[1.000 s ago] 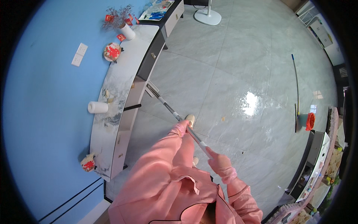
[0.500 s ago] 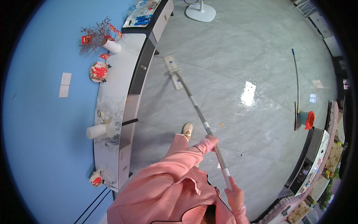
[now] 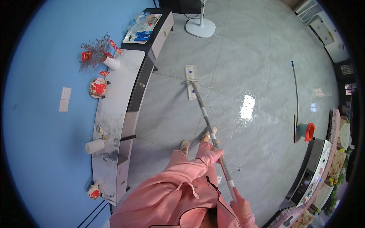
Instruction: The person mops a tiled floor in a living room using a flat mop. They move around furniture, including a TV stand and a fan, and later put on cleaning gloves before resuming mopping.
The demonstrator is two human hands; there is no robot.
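While the left hand was wrapped around the middle of the mop handle, the right hand was closed on its upper end, near the lower edge of the view. Both pink sleeves led down to the two grips. The handle ran up and leftward from the hands to the flat white mop head, which lay on the grey tiled floor well ahead of the person's two slippered feet.

To the left, along the blue wall, stood a long marble-topped counter. A white roll lay near its near end, and a red-and-white plate stood by the wall edge, with a white vase of dried twigs at its far end (the tray of small packets sat on the dark cabinet beyond). A fan base stood on the floor farther off. At the right, a broom leaned beside an orange dustpan.
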